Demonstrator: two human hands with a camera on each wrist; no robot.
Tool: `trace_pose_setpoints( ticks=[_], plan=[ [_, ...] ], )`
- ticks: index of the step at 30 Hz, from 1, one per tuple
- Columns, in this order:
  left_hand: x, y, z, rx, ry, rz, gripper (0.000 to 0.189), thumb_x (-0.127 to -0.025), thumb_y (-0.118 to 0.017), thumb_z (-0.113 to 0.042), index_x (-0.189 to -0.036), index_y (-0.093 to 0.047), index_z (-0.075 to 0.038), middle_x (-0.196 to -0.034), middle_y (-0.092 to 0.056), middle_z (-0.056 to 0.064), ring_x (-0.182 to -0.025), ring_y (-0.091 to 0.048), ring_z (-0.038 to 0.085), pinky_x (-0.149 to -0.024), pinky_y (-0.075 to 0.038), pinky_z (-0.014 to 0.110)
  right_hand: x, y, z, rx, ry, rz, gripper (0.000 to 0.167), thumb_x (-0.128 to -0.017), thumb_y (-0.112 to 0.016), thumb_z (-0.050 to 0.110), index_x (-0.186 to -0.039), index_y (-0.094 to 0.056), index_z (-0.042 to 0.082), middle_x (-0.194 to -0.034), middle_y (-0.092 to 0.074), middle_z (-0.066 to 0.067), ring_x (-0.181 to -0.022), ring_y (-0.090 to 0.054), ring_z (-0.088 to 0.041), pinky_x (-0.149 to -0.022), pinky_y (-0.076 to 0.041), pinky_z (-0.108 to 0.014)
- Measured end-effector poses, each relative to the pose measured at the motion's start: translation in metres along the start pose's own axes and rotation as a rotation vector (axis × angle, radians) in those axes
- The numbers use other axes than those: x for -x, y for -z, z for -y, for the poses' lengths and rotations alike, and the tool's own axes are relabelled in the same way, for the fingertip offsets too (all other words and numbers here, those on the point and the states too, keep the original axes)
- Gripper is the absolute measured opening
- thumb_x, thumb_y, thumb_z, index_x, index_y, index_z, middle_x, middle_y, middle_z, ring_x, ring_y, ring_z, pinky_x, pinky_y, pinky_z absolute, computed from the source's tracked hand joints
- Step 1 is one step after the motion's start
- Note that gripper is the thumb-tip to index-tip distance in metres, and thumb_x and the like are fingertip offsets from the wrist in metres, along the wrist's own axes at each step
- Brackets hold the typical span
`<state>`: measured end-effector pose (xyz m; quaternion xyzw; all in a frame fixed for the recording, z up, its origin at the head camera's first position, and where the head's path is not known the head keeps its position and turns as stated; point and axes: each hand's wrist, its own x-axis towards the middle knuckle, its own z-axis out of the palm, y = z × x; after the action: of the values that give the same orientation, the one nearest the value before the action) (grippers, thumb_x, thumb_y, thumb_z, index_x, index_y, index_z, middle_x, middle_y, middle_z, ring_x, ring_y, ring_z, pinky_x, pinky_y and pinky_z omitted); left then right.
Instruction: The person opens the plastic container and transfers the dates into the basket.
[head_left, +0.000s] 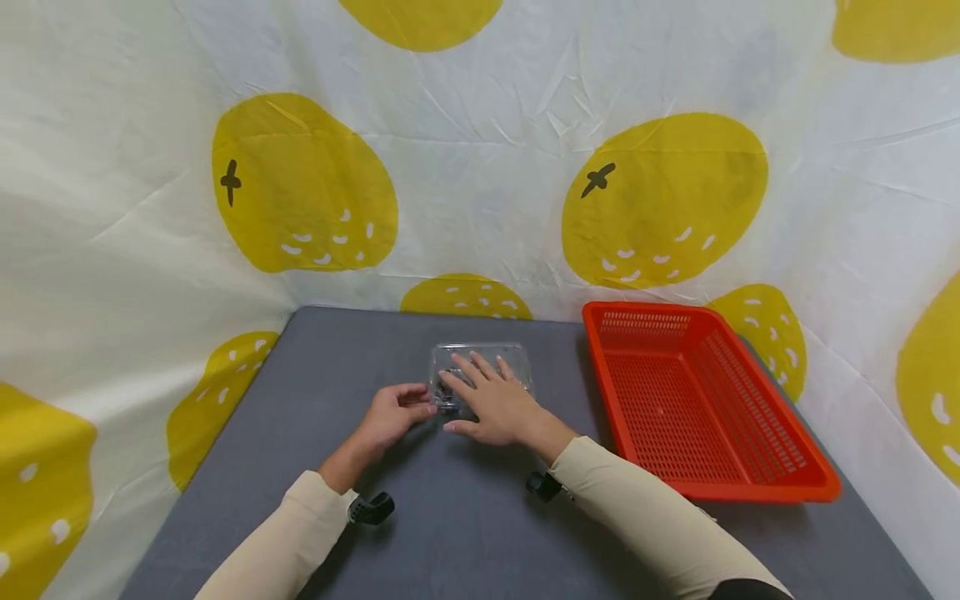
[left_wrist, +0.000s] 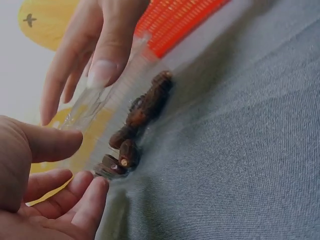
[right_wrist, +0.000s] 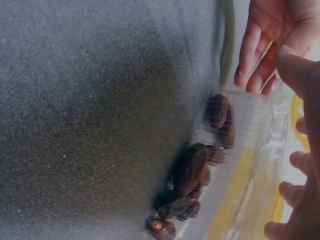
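A clear plastic clamshell box [head_left: 450, 357] sits on the grey table, with several dark brown dates [right_wrist: 190, 172] along its bottom. My right hand [head_left: 498, 408] lies over the top of the box, its fingers spread and straight. At the left end of the box is my left hand [head_left: 390, 417], thumb and fingers loosely bent and apart. In the left wrist view, its fingertips [left_wrist: 100, 185] come close to the box's lower corner; whether they touch it is hard to tell. The right palm hides part of the lid in the head view.
A red plastic basket [head_left: 600, 375] with slotted walls stands on the right side of the grey table [head_left: 337, 350]. Behind and beside the table hangs a white cloth [head_left: 480, 208] with large yellow fruit prints.
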<state>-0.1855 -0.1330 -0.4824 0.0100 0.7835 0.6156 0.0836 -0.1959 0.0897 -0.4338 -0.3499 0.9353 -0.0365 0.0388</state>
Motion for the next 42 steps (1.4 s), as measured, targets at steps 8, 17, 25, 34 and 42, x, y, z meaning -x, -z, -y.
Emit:
trace_pose_setpoints(
  ticks=[8,17,25,34,42],
  plan=[
    [0.007,-0.002,0.006,0.229,0.109,0.015,0.043,-0.095,-0.071,0.000,-0.135,-0.059,0.014,-0.114,-0.076,0.019,-0.092,-0.072,0.008,-0.084,-0.064,0.023,0.000,-0.011,-0.001,-0.053,0.040,-0.051,0.071,-0.103,-0.053,0.061,-0.164,-0.033,0.030,-0.175,-0.023,-0.002,-0.164,-0.018,-0.029,-0.132,-0.017,-0.064],
    [-0.002,-0.005,-0.003,0.447,0.152,0.060,0.043,-0.099,-0.063,0.005,-0.138,-0.052,0.018,-0.102,-0.075,0.008,-0.085,-0.075,0.010,-0.082,-0.065,0.023,-0.012,-0.015,-0.012,-0.160,0.130,-0.245,0.044,-0.103,-0.064,0.042,-0.143,-0.064,0.025,-0.161,-0.050,-0.008,-0.155,-0.039,-0.035,-0.128,-0.028,-0.066],
    [0.003,-0.014,0.002,0.548,0.174,0.023,0.038,-0.098,-0.064,0.008,-0.133,-0.057,0.018,-0.097,-0.076,0.007,-0.086,-0.076,0.012,-0.081,-0.065,0.023,-0.011,-0.025,-0.004,-0.237,0.152,-0.343,0.025,-0.098,-0.073,0.028,-0.122,-0.079,0.022,-0.147,-0.064,-0.009,-0.148,-0.050,-0.037,-0.127,-0.033,-0.062],
    [-0.002,-0.018,0.003,0.607,0.168,-0.001,0.031,-0.098,-0.062,0.011,-0.128,-0.061,0.017,-0.093,-0.076,0.006,-0.086,-0.076,0.012,-0.080,-0.065,0.023,-0.020,-0.024,-0.001,-0.247,0.111,-0.387,0.020,-0.097,-0.075,0.024,-0.115,-0.081,0.019,-0.141,-0.068,-0.008,-0.139,-0.060,-0.031,-0.118,-0.049,-0.049],
    [0.000,-0.021,0.004,0.641,0.173,-0.057,0.025,-0.098,-0.061,0.011,-0.122,-0.062,0.016,-0.091,-0.074,0.004,-0.082,-0.074,0.011,-0.078,-0.065,0.022,-0.022,-0.024,0.009,-0.223,0.066,-0.372,0.020,-0.101,-0.070,0.024,-0.117,-0.080,0.018,-0.142,-0.068,-0.007,-0.130,-0.066,-0.025,-0.107,-0.057,-0.046]
  ],
)
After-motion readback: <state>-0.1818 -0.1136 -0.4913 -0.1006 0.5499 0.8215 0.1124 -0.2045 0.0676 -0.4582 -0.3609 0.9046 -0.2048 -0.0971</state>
